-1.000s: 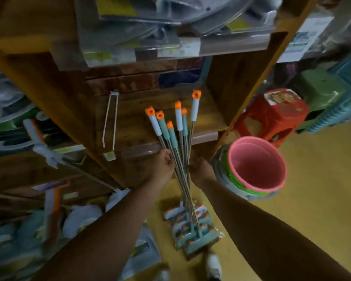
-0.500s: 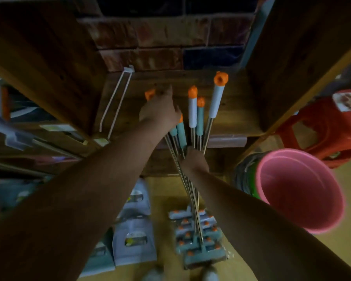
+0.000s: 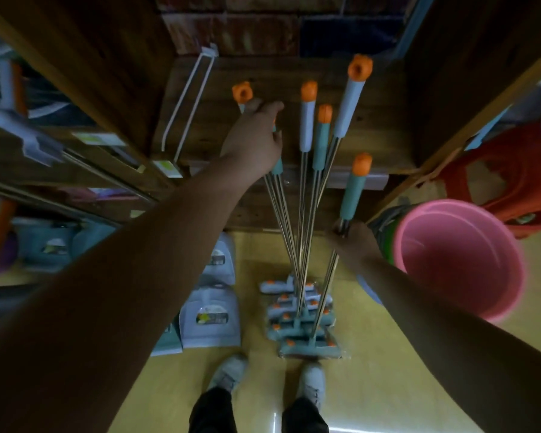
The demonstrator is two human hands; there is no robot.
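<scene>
Several mops with steel poles, teal or white grips and orange caps lean against a wooden shelf unit [image 3: 294, 73]; their wrapped heads [image 3: 300, 320] stand on the yellow floor. My left hand [image 3: 253, 135] is curled round the upper grips of the leftmost mops [image 3: 242, 92], just below an orange cap. My right hand [image 3: 352, 242] grips the steel pole of one teal-handled mop [image 3: 353, 189], held apart to the right of the bunch.
A pink bucket [image 3: 459, 260] stacked on others stands at the right, with a red plastic stool [image 3: 512, 170] behind it. Grey dustpans [image 3: 213, 320] lie on the floor at the left. A white wire hook [image 3: 188, 104] juts from the shelf. My shoes [image 3: 310, 382] stand just before the mop heads.
My left hand has climbed from the poles to the upper grips. My right hand has pulled one teal mop out of the bunch toward the right. The view has tilted down.
</scene>
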